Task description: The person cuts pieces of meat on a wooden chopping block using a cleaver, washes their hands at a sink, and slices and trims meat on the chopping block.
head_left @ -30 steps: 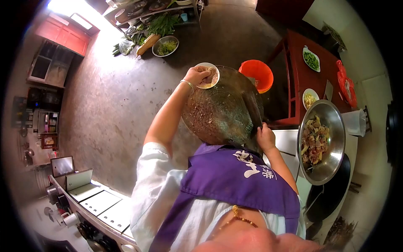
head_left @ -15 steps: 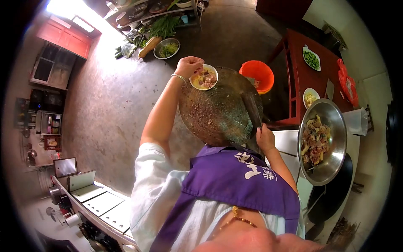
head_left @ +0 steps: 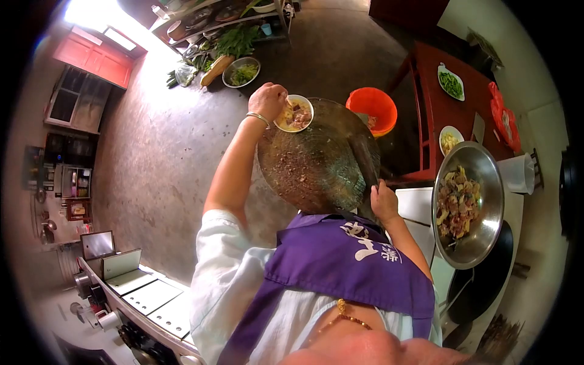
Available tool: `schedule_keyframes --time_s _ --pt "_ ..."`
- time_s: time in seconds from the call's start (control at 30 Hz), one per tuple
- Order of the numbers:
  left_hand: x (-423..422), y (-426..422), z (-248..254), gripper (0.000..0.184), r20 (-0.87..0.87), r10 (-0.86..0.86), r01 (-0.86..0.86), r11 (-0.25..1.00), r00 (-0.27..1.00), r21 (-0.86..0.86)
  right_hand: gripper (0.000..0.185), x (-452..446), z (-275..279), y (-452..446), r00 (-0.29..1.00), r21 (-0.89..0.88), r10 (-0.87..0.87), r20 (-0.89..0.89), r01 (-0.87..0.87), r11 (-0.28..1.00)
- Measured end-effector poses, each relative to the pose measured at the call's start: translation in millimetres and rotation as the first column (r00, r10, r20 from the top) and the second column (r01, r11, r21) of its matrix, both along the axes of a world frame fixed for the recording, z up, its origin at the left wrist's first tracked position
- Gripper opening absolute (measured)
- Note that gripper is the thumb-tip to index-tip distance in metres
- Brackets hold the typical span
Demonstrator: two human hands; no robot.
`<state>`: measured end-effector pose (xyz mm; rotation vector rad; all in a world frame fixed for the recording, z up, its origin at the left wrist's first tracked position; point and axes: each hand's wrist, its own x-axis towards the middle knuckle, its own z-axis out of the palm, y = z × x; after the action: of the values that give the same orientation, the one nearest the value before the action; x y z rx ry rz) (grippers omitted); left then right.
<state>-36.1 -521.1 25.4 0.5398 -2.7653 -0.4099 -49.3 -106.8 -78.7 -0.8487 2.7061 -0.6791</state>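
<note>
A round wooden chopping block (head_left: 304, 164) stands in front of me, with small dark scraps scattered over its left half. On its far left edge sits a white bowl (head_left: 294, 114) of cut meat pieces. My left hand (head_left: 269, 100), a bracelet on its wrist, is at the bowl's left rim with fingers pinched together; what they hold, if anything, is too small to make out. My right hand (head_left: 384, 201) is wrapped round the handle of a cleaver (head_left: 364, 158), whose dark blade rests along the block's right side.
Beyond the block is an orange bucket (head_left: 373, 111). To the right, a steel basin (head_left: 490, 225) holds mixed meat pieces. A red table (head_left: 426, 91) carries plates of chopped greens (head_left: 451, 85) and pale pieces. A bowl of vegetables (head_left: 242, 73) stands on the floor by a shelf.
My left hand has drawn back slightly left, from over the bowl to its rim. The bowl appears a touch further left. My right hand and the cleaver stay in place.
</note>
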Motion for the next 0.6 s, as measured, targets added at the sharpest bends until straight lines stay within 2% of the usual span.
schedule_keyframes --time_s 0.53,0.6 --pt "17.9 1.0 57.4 0.015 -0.200 -0.117 0.094 0.989 0.973 -0.117 0.031 -2.3 2.5 -1.1 0.999 -0.013 -0.025 0.034 0.026 1.000" --pt "16.9 -0.5 57.2 0.014 -0.200 -0.090 0.074 0.994 0.976 -0.084 0.031 -2.0 4.0 -1.6 0.999 -0.014 -0.025 0.032 0.026 1.000"
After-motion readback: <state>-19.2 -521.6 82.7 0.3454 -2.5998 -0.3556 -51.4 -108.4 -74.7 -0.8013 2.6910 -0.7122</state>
